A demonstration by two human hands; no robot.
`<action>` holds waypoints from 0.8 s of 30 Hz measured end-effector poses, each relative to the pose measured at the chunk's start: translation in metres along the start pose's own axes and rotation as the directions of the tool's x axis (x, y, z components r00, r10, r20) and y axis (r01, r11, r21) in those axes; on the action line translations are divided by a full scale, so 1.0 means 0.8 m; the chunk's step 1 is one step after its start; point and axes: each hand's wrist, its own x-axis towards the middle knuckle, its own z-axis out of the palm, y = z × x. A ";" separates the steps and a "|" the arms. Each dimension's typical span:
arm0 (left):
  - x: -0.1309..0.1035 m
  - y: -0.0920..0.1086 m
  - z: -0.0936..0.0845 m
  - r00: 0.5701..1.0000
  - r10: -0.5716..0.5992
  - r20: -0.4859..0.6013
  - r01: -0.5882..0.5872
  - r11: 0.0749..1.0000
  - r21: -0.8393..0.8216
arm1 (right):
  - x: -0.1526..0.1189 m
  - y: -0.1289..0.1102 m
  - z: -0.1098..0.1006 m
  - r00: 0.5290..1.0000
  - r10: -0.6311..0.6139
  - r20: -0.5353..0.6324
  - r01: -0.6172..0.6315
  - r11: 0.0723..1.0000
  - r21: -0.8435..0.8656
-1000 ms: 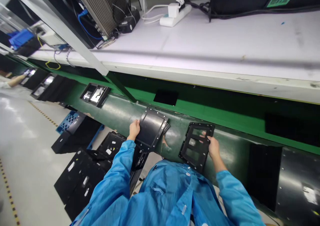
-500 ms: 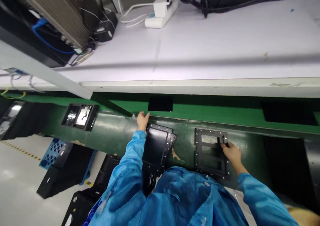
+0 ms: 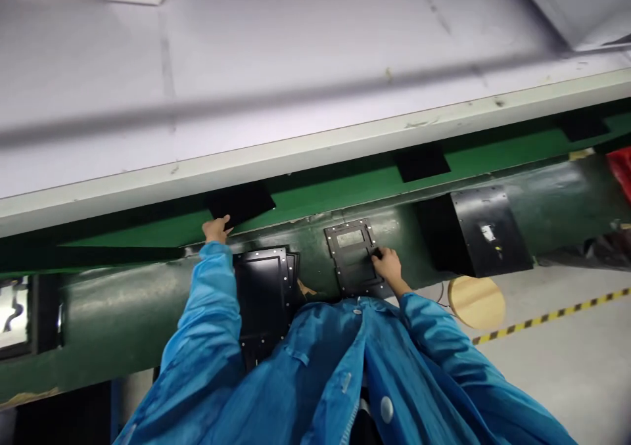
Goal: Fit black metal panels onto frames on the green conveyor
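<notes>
My left hand (image 3: pixel 215 229) is at the back edge of the dark green bench, thumb and fingers apart. Its fingers are beside a flat black panel (image 3: pixel 241 204) on the bright green strip; I cannot tell whether they touch it. Below that hand lies a stack of black rectangular plates (image 3: pixel 261 294) with light dots along their rims, partly covered by my sleeve. My right hand (image 3: pixel 389 265) is closed at the right side of a black frame (image 3: pixel 351 254) with rectangular cut-outs. A small dark piece (image 3: pixel 377 253) shows at its fingertips, too small to name.
A white shelf (image 3: pixel 315 136) overhangs the bench (image 3: pixel 123 313). To the right stands a black box-like part (image 3: pixel 490 231), with a round wooden stool (image 3: pixel 476 302) below it. Another black panel (image 3: pixel 421 162) lies on the green strip. A black unit (image 3: pixel 44 313) sits at far left.
The view has swung to the right, so the bench things appear further left. My left hand is now beside a black panel on the strip. My right hand stays at the cut-out frame.
</notes>
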 end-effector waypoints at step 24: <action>-0.586 0.000 0.179 0.773 0.168 0.611 0.474 0.486 -0.734 | -0.022 -0.032 -0.041 0.730 -0.221 0.647 -0.653 0.055 0.755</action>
